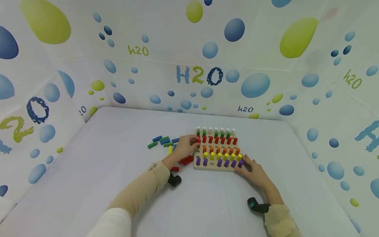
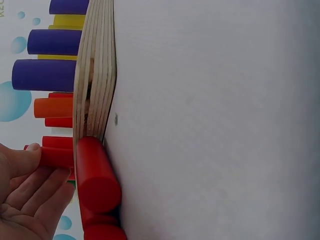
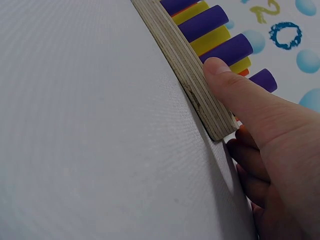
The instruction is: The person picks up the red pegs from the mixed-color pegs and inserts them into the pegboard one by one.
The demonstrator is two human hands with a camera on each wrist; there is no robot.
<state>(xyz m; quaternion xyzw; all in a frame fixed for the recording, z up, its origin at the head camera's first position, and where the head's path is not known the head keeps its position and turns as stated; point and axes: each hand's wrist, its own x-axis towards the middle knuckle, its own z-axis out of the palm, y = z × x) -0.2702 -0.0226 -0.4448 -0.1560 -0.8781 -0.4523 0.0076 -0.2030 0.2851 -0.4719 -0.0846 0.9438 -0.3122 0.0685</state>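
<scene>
A wooden pegboard [image 1: 217, 169] carries rows of white, green, red, orange, yellow and purple pegs. At its left side, my left hand [image 1: 185, 146] pinches a red peg [image 2: 56, 157] between thumb and fingers, upright over the board at the red row's end. Whether the peg sits in a hole is hidden. Bare holes show at the left of the orange row and within the purple row. My right hand [image 1: 254, 172] holds the board's near right corner, thumb [image 3: 217, 67] on the front edge by a purple peg [image 3: 230, 49], other fingers along the right side.
Loose red pegs [image 1: 188, 160] lie against the board's left side, beneath my left hand. Farther left are scattered green pegs [image 1: 152, 144], blue pegs [image 1: 157, 138] and a yellow peg [image 1: 170, 150]. A white cloth [image 1: 225, 204] covers the table, with a patterned backdrop [image 1: 165, 79] behind.
</scene>
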